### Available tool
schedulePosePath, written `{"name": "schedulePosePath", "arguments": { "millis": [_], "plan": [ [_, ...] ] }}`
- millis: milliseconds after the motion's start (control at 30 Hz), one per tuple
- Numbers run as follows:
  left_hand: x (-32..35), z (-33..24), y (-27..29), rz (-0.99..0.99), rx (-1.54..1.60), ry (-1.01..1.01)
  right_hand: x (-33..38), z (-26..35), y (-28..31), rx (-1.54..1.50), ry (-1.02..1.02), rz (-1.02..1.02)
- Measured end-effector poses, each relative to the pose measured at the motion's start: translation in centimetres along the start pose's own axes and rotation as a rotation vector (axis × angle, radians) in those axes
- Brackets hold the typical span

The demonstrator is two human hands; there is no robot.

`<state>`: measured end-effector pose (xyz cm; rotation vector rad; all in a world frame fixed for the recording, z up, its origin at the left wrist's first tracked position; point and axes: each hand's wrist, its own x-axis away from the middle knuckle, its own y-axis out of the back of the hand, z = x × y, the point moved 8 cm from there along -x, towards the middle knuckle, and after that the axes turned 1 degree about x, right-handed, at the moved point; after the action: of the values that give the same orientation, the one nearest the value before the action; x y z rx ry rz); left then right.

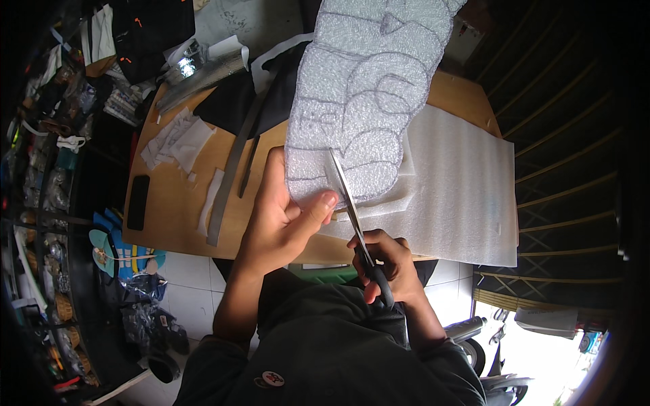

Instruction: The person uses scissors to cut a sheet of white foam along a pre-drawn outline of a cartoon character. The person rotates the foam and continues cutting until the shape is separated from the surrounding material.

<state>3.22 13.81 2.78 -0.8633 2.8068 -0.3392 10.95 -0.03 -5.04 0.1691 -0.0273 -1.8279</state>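
Observation:
My left hand [281,220] grips the lower left edge of a white foam piece [369,88], thumb on top and the other fingers mostly behind it. Dark drawn outlines with curves and bands cover the foam, which is held up over the table and runs off the upper edge of the view. In my right hand [394,262] is a pair of scissors [347,193], its black handles around my fingers. The blades point up and away, lying across the foam's lower end beside my left thumb. Whether they have cut into it there I cannot tell.
On the wooden table [176,227] lie a large white foam sheet [467,183] at right, a grey strip [230,183], a slim dark tool [249,166], a black phone [138,203] and foam scraps [183,139]. A silvery roll [203,74] sits at the far left. Packed shelves [51,237] stand left.

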Motion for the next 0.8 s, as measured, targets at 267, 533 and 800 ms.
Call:
{"name": "schedulePosePath", "arguments": {
  "millis": [267,533,800],
  "plan": [
    [-0.1,0.1,0.3,0.003,-0.035,-0.014,0.1,0.0,0.4,0.102,-0.026,0.019],
    [-0.5,-2.1,4.0,0.026,-0.126,0.129,0.2,0.4,1.0,0.009,-0.047,0.280],
    [-1.1,-0.8,3.4,0.078,-0.322,0.262,0.1,0.6,1.3,-0.040,-0.040,0.302]
  ]
}}
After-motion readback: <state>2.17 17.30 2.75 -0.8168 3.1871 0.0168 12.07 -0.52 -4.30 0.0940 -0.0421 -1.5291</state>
